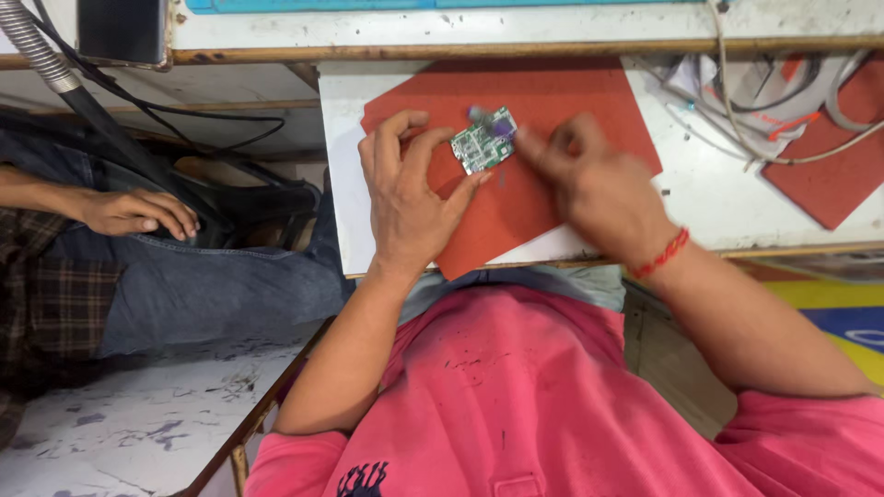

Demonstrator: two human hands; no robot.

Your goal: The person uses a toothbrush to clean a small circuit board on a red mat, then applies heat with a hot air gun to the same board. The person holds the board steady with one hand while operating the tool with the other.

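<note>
A small green rectangular circuit board (483, 144) with silvery parts lies tilted over a red flat mat (543, 101), pinched at its near-left edge by the left hand (405, 189): the thumb tip presses the lower side while the curled forefinger and middle finger (416, 147) close on the upper side, so this hand is grasping the board. At the far corner of the board, just past those fingertips, a small purple-tipped piece (494, 121) touches it; it is blurred, and what it is cannot be told. The right hand (589, 179) sits just right of the board, smeared by motion, its fingers bunched together toward the board's right edge; whether they pinch something or are merely closed cannot be told. A red thread band (665, 253) circles that wrist. Under the mat, beyond both palms, lies a white worktop (727, 198), with pale looping cables (764, 101) well to the right of the right fingers. Far left of the left fingers, another person's hand (138, 212) rests on a blue denim knee (212, 276).
</note>
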